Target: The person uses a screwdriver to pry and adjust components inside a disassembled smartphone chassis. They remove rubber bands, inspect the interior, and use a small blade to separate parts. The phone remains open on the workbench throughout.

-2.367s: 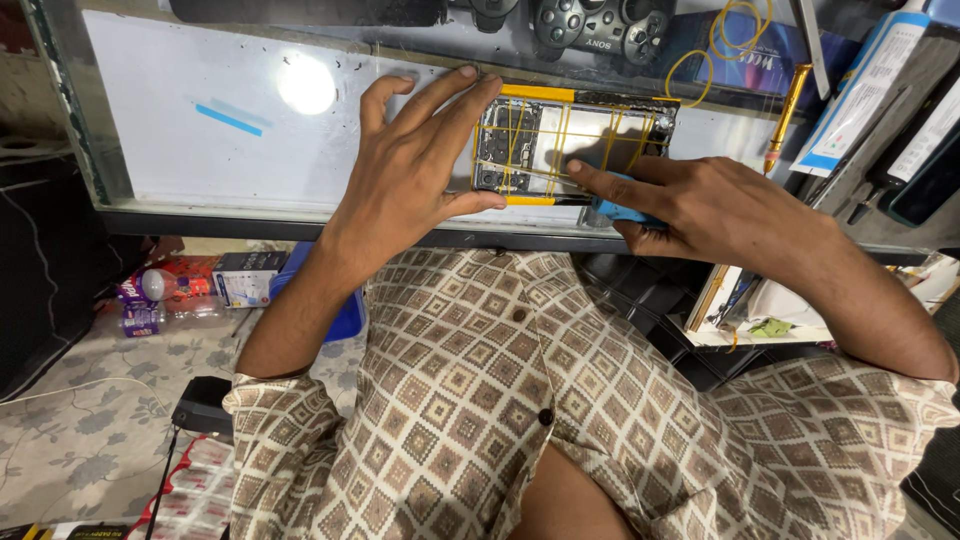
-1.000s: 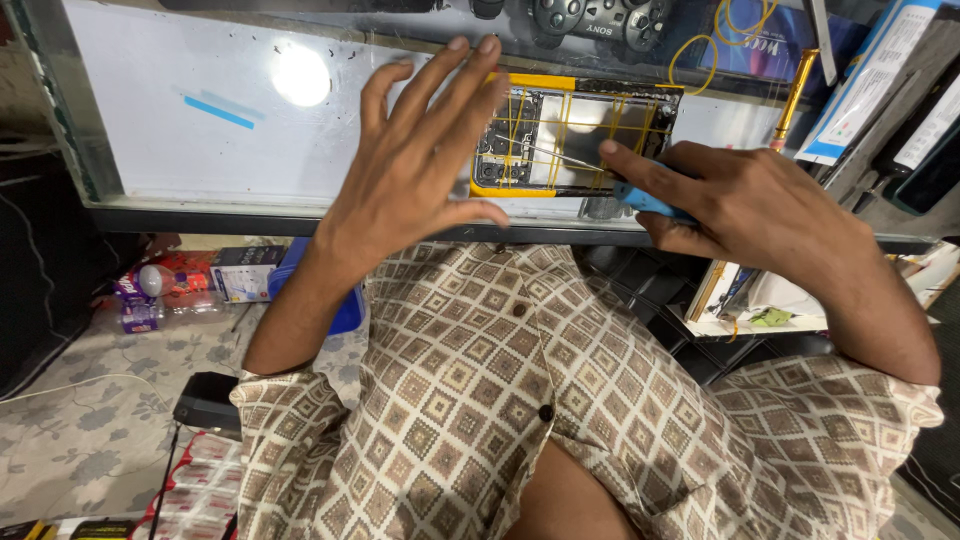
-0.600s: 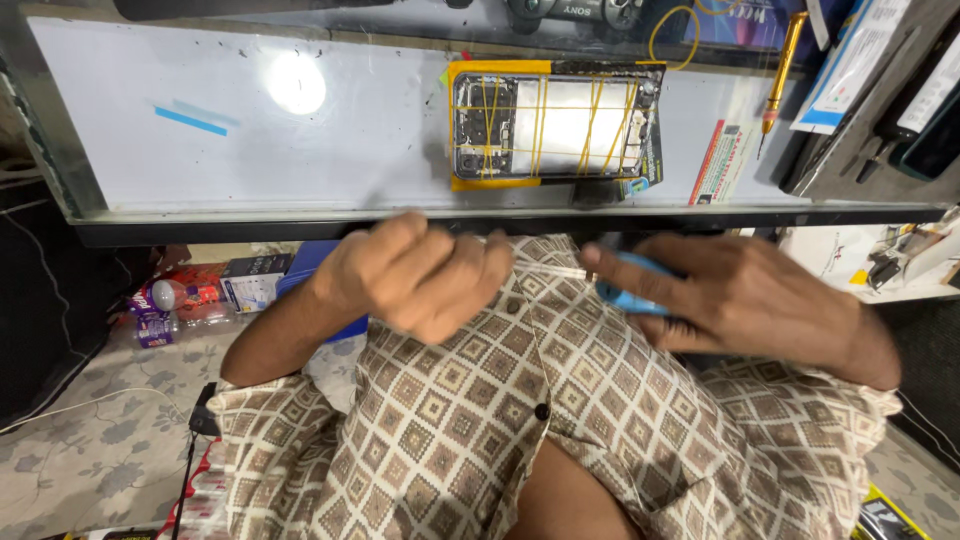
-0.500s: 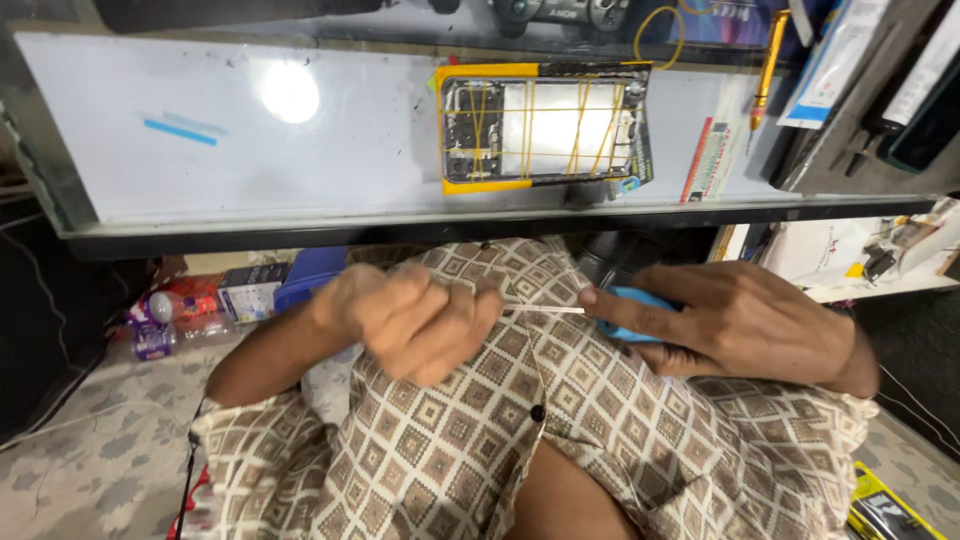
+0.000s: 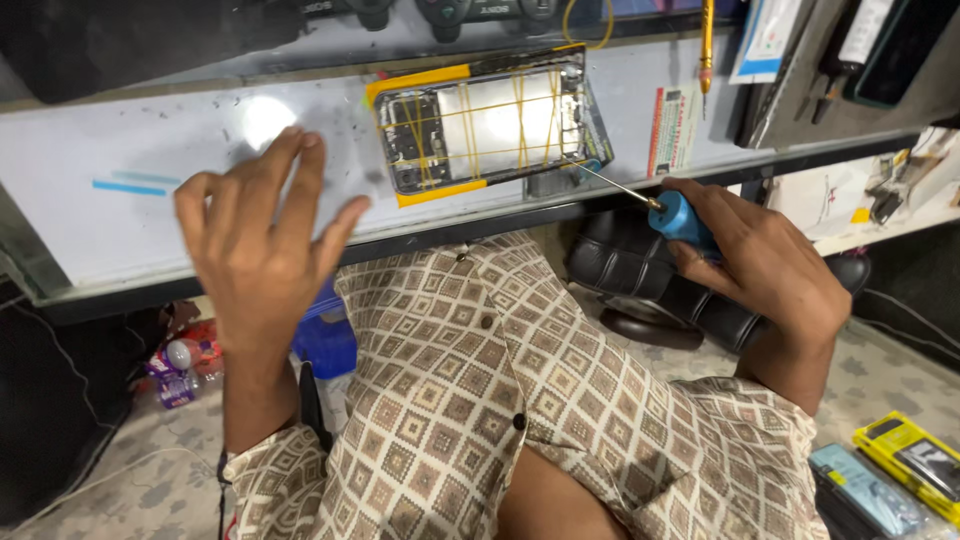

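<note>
We note bright overhead light, with a white glare spot on the glossy tabletop [image 5: 262,118]. Beneath it, deep shadow. Edges bow from wide-lens distortion; left hand [image 5: 262,250] slightly motion-blurred.

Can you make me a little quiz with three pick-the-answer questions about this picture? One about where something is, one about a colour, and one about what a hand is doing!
1. Where does the opened phone lie?
A. on the floor
B. on the white counter
C. on the person's lap

2. What colour is the screwdriver handle?
A. blue
B. red
C. green

3. What is the left hand doing?
A. gripping the phone
B. holding a bottle
C. open, fingers spread, holding nothing

Answers:
1 B: the phone, wrapped in yellow bands, rests flat on the counter top.
2 A: the handle in the right hand is bright blue.
3 C: its fingers are spread and nothing is in it.
</note>
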